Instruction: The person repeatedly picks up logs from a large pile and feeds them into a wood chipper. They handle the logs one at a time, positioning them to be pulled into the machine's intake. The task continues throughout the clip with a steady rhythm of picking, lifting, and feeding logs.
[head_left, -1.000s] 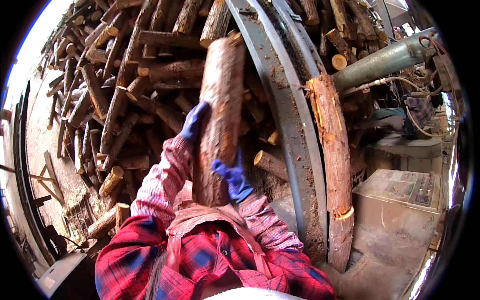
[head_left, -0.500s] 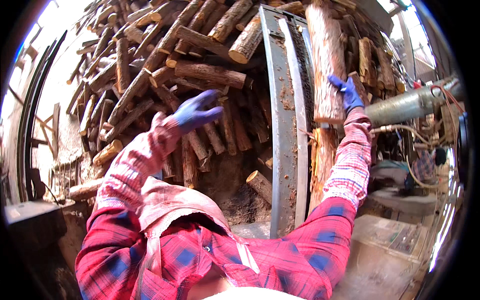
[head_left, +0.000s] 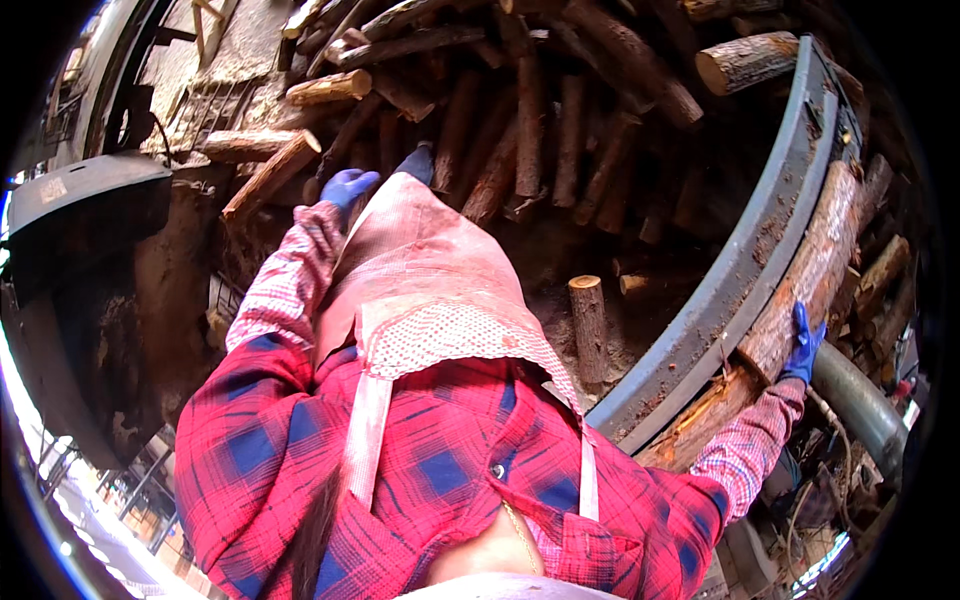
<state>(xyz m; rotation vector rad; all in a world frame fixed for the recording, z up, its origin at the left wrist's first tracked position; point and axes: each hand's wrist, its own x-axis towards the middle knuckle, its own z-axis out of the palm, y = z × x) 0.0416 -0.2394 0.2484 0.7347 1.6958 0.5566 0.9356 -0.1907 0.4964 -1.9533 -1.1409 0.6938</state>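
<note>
My right hand (head_left: 804, 345), in a blue glove, rests against the side of a thick bark-covered log (head_left: 800, 270), thumb and fingers spread. That log lies along the inner side of a long grey metal rail (head_left: 745, 235), end to end with a split, orange-brown log (head_left: 705, 420) nearer my body. Over at the left, my left hand (head_left: 350, 187), also gloved, hangs beside my pink apron (head_left: 430, 240) with fingers stretched out and nothing visible in them. Closest to it is a slanting log (head_left: 272, 175) in the pile.
Stacked logs (head_left: 530, 130) fill the far side. A short log (head_left: 588, 325) stands on end on the ground left of the rail. A dark box-like metal object (head_left: 90, 200) is at the left, and a thick metal pipe (head_left: 862, 400) lies beyond my right hand.
My view has swung left and downward. My left hand has dropped from in front of the pile to beside the apron. My right hand stays by the log, its fingers now spread against the side.
</note>
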